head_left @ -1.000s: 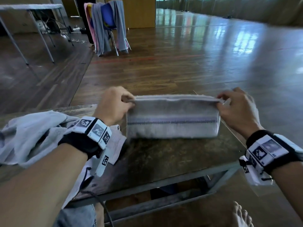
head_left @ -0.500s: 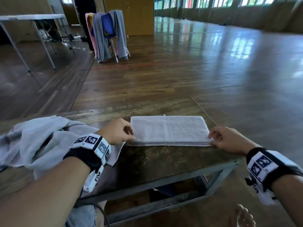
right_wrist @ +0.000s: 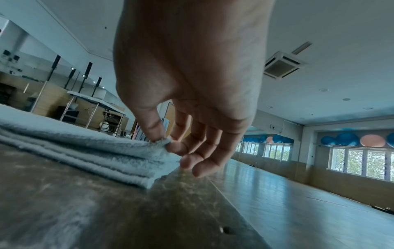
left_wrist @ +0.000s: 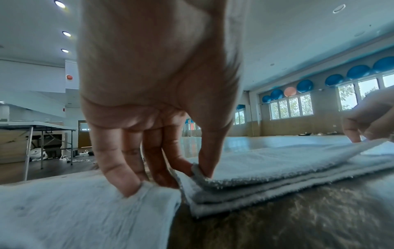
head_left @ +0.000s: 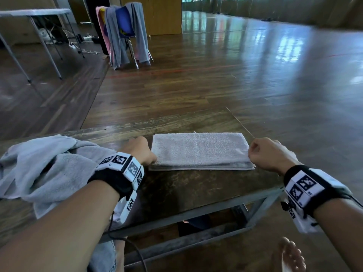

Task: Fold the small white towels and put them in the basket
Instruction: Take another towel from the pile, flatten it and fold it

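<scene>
My left hand [head_left: 142, 152] and right hand [head_left: 269, 154] each pinch a top-layer corner of the folded white terry towel [head_left: 198, 150]; I should keep edges aligned, tension even.

left hand [head_left: 140, 151] pinching, right hand [head_left: 269, 154] pinching (fingers curled)

A second ago the folded towel [head_left: 199, 151] hung upright between the hands; it now lies flat on the worktop [head_left: 188, 185]. The left hand [head_left: 140, 151] at 9 o'clock and right hand [head_left: 270, 154] at 3 o'clock have come down with it, each pinching only the top layer's near corner.
</scene>
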Demonstrator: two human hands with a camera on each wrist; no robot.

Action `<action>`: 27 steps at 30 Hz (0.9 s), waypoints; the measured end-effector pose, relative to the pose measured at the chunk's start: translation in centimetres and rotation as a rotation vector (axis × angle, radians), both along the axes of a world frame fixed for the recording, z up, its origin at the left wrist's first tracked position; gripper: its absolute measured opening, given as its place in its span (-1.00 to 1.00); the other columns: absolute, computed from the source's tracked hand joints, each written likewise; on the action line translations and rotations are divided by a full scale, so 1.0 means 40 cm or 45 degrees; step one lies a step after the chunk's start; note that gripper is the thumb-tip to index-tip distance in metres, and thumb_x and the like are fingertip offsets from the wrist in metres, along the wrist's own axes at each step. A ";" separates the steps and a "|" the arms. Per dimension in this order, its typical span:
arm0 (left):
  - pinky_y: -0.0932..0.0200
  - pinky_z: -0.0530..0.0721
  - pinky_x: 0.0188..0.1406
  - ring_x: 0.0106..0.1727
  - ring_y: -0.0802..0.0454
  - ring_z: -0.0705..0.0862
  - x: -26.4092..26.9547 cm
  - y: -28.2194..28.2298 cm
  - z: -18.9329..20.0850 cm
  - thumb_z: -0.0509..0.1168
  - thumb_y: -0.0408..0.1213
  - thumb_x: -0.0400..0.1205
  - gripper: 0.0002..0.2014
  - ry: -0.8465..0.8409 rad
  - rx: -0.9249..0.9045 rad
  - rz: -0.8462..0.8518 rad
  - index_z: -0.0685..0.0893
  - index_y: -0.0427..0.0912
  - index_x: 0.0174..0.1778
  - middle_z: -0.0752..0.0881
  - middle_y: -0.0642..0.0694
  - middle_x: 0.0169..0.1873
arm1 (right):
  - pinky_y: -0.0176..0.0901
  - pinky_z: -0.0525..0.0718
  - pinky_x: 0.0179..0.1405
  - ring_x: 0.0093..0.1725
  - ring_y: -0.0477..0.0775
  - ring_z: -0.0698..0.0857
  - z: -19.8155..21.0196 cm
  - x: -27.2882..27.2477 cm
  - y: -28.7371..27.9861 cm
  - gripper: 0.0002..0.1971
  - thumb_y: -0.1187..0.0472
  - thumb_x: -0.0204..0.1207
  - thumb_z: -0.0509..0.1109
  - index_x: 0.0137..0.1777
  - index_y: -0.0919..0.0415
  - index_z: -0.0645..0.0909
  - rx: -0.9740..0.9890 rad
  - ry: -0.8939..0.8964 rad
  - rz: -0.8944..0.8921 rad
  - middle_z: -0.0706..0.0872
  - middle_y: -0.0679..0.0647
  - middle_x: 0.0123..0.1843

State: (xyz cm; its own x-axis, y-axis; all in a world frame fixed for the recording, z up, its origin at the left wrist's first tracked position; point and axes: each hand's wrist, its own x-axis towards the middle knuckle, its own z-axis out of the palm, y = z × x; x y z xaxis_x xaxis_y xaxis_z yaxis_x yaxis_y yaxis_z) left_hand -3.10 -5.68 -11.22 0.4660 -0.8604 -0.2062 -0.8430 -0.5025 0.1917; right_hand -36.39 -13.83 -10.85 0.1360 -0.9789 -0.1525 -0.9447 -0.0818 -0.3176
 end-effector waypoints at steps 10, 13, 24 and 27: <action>-0.05 0.61 0.21 0.25 -0.01 0.56 -0.043 0.001 -0.039 0.34 -0.10 0.60 -0.80 0.020 -0.271 -0.627 0.61 0.04 0.12 0.57 0.03 0.21 | 0.06 0.60 0.15 0.34 0.04 0.52 -0.062 0.041 0.028 -0.78 0.01 0.63 0.29 0.23 -0.05 0.61 -0.375 -0.060 0.340 0.61 -0.03 0.31; -0.08 0.49 0.40 0.48 -0.01 0.41 -0.073 -0.008 -0.059 0.30 0.02 0.64 -0.74 -0.010 -0.119 -0.775 0.60 0.12 0.22 0.47 0.12 0.48 | 0.02 0.54 0.29 0.35 -0.04 0.52 -0.081 0.070 0.046 -0.75 -0.12 0.70 0.19 0.26 -0.14 0.59 -0.250 0.044 0.517 0.59 -0.12 0.32; -0.06 0.68 0.07 0.21 0.06 0.54 -0.146 0.001 -0.024 0.17 0.25 0.66 -0.65 -0.037 -0.290 -0.785 0.60 0.07 0.11 0.54 0.08 0.06 | -0.03 0.57 0.03 -0.09 -0.03 0.58 -0.088 0.122 0.087 -0.69 -0.11 0.59 0.23 -0.28 0.02 0.61 -0.576 0.057 0.368 0.61 -0.14 -0.15; -0.26 0.37 0.54 0.61 -0.09 0.22 -0.164 0.007 -0.058 0.06 0.38 0.64 -0.33 -0.001 -0.134 -0.828 0.33 0.06 0.58 0.23 -0.02 0.61 | 0.03 0.58 0.22 0.30 0.00 0.50 -0.120 0.149 0.099 -0.68 -0.21 0.60 0.23 0.26 -0.12 0.55 -0.404 -0.201 0.523 0.53 -0.12 0.28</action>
